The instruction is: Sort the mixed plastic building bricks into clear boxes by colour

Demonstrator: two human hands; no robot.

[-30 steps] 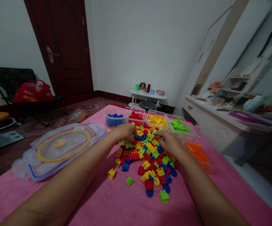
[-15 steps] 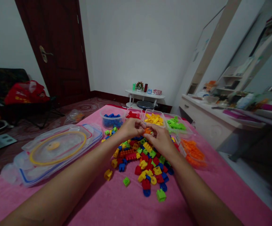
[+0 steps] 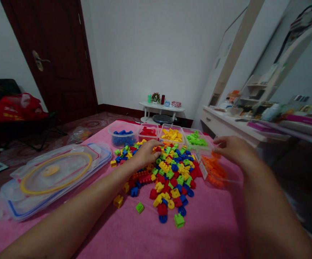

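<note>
My left hand (image 3: 146, 154) rests on a heaped pile of toy building bricks (image 3: 169, 169) in red, yellow, green and blue. Its fingers are apart, with a red brick (image 3: 158, 149) showing between fingertips and thumb, not clearly gripped. To the right, my right hand (image 3: 233, 150) hovers over a clear plastic container (image 3: 203, 169) of orange bricks (image 3: 214, 172). Its fingertips are pinched together, and an orange brick (image 3: 215, 154) shows right under them, partly hidden.
Behind the pile stand clear containers of blue bricks (image 3: 123, 138), red bricks (image 3: 148, 132), yellow bricks (image 3: 172, 135) and green bricks (image 3: 196, 139). Stacked plastic lids (image 3: 61, 172) lie at the left on the pink cloth (image 3: 150, 237). Loose bricks lie near the front.
My hands were together over the pile around an orange brick. The right hand has moved right to the orange container, while the left has lowered onto the pile. The view has shifted slightly.
</note>
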